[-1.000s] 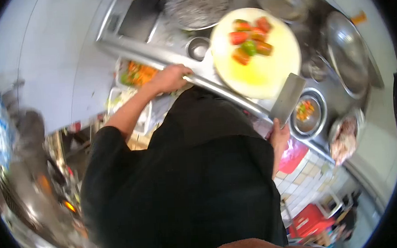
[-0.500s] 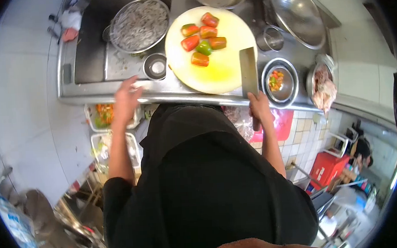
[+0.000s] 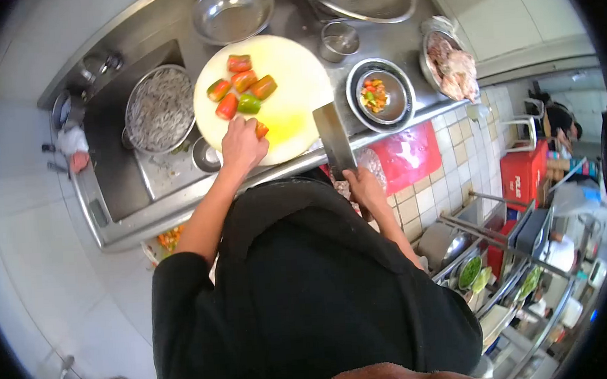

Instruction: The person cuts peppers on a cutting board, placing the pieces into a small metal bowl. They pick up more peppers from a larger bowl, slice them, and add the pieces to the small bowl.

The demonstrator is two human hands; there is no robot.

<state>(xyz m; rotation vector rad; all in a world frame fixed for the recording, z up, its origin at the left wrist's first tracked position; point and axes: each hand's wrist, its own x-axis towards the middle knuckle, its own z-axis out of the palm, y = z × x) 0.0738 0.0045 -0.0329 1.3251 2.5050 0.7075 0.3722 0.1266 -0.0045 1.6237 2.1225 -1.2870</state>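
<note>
My left hand (image 3: pixel 244 146) is over the near part of the round cutting board (image 3: pixel 296 65), its fingers closed on a red-orange pepper (image 3: pixel 261 129) that they partly hide. Several more peppers, red with green patches, sit just beyond my fingertips, among them a mostly green pepper (image 3: pixel 248 104). In my right hand (image 3: pixel 364 188) is the handle of a cleaver (image 3: pixel 334 137). Its broad blade points away from me, over the board's right edge and the counter's front edge. A wet yellowish patch marks the board between the hand and the blade.
Right of the board, nested metal bowls (image 3: pixel 404 100) hold diced peppers (image 3: pixel 373 96). Farther right is a bowl of raw meat (image 3: pixel 452 66). A pot of greyish strips (image 3: pixel 160 111) stands in the sink (image 3: pixel 110 159) at left. Metal bowls (image 3: pixel 233 13) line the back.
My left hand has moved from the counter's front edge onto the board and closed on the nearest pepper. My right hand still grips the cleaver. The view has turned and shifted.
</note>
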